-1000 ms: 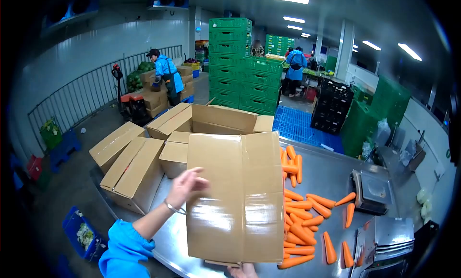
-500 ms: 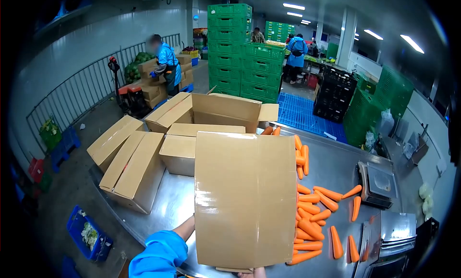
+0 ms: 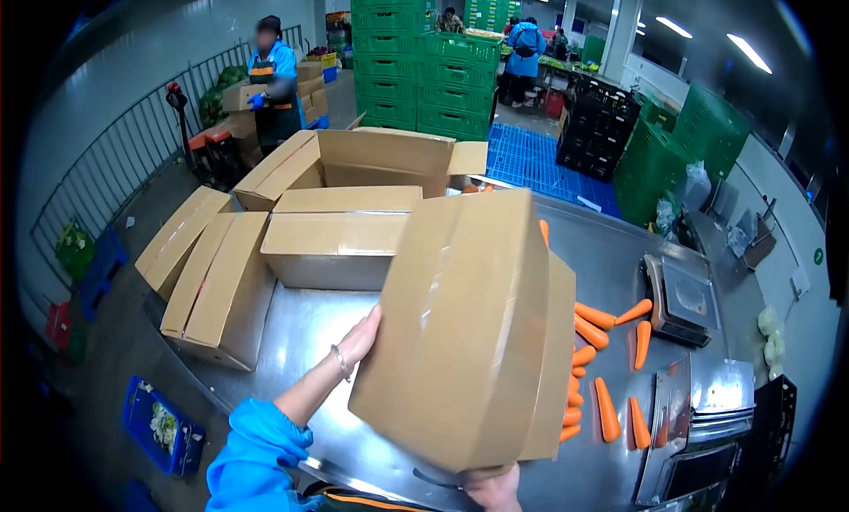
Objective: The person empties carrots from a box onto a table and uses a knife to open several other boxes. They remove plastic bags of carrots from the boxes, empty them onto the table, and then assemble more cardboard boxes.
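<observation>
A brown cardboard box [image 3: 451, 326] is tilted between my two hands above the steel table, its taped face turned up and a flap sticking out on the right. My left hand [image 3: 361, 335] holds the box's left side, with most of its fingers hidden behind the cardboard. At the bottom edge, my right hand [image 3: 495, 490] grips the near end. Loose carrots [image 3: 608, 410] lie on the table to the right, and some are covered by the box. Left of it stands another carton [image 3: 345, 233].
More cartons [image 3: 217, 273] stand on the left of the steel table [image 3: 327, 326]. A scale [image 3: 683, 295] sits at the right. Green crates [image 3: 385, 61] are stacked behind the table, beside a blue pallet [image 3: 526, 163]. A co-worker [image 3: 274, 79] holds a carton at the back left.
The box has turned and tilted, showing its taped face and side. My left hand has come into view on its left side. The co-worker has straightened up with a carton.
</observation>
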Demonstrator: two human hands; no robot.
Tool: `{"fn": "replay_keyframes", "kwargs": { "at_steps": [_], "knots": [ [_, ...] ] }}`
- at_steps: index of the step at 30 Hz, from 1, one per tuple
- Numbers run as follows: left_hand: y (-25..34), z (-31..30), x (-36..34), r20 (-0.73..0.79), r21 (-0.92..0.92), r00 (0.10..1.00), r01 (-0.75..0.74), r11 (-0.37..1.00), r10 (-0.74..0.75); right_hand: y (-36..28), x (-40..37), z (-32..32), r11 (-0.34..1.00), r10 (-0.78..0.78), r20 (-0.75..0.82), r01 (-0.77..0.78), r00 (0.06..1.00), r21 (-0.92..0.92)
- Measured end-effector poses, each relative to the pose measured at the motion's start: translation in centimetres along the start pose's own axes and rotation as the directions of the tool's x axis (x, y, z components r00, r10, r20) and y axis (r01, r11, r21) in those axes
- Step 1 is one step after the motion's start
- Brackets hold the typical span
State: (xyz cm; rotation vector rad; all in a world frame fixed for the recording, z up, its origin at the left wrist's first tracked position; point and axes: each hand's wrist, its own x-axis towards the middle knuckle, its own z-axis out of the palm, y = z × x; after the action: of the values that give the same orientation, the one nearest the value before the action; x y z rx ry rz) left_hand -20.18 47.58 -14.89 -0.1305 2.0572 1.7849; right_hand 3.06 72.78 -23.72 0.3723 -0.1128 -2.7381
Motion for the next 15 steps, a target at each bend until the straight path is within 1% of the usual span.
{"fn": "replay_keyframes", "kwargs": {
  "at_steps": [2, 3, 4, 5, 7, 9, 10, 11, 12, 13, 14, 15],
  "knots": [
    [3.1, 1.2, -0.9, 0.059, 0.124, 0.978, -0.208, 0.970, 0.202, -0.6, -0.3, 1.2, 0.979, 0.062, 0.160, -0.091, 0.985, 0.180],
    [4.1, 1.3, -0.4, 0.076, 0.216, 0.947, -0.322, 0.922, 0.313, -1.0, -0.3, 2.1, 0.976, 0.074, 0.190, -0.111, 0.979, 0.190],
    [5.1, 1.4, 0.0, 0.104, 0.305, 0.904, -0.426, 0.852, 0.415, -0.8, 0.1, 3.3, 0.888, 0.141, 0.336, -0.269, 0.931, 0.372],
    [7.2, 2.0, -0.9, 0.071, 0.355, 0.863, -0.490, 0.796, 0.500, -0.3, 0.5, 4.5, 0.744, 0.164, 0.484, -0.430, 0.860, 0.512],
    [10.4, 3.6, -1.4, 0.069, 0.073, 0.880, -0.473, 0.878, 0.469, -0.1, 1.2, 7.1, 0.723, 0.048, 0.646, -0.473, 0.762, 0.504],
    [10.8, 3.6, -0.6, 0.172, -0.114, 0.882, -0.425, 0.898, 0.439, -1.2, 0.8, 7.1, 0.743, 0.179, 0.551, -0.479, 0.815, 0.467],
    [10.5, 3.5, -0.1, 0.223, -0.202, 0.876, -0.388, 0.900, 0.427, -1.5, 0.7, 5.3, 0.796, 0.198, 0.496, -0.434, 0.846, 0.422],
    [9.8, 3.6, 0.1, 0.201, -0.199, 0.866, -0.422, 0.885, 0.458, -1.6, 0.9, 5.2, 0.845, 0.213, 0.443, -0.392, 0.871, 0.364],
    [8.3, 3.7, 0.1, 0.178, -0.195, 0.854, -0.455, 0.869, 0.488, -1.4, 0.0, 5.3, 0.932, 0.153, 0.219, -0.214, 0.964, 0.291],
    [7.1, 3.6, -0.2, 0.149, -0.189, 0.844, -0.488, 0.852, 0.516, -2.6, -1.1, 1.2, 0.996, 0.088, 0.103, -0.090, 0.991, 0.022],
    [6.3, 3.3, -0.7, 0.158, -0.259, 0.883, -0.395, 0.881, 0.443, -1.6, -1.5, 2.6, 0.967, -0.103, -0.150, 0.064, 0.983, -0.248],
    [5.5, 3.3, -1.7, 0.146, -0.299, 0.878, -0.399, 0.867, 0.455, -0.4, -1.9, 4.2, 0.838, -0.352, -0.320, 0.143, 0.880, -0.527]
  ]
}}
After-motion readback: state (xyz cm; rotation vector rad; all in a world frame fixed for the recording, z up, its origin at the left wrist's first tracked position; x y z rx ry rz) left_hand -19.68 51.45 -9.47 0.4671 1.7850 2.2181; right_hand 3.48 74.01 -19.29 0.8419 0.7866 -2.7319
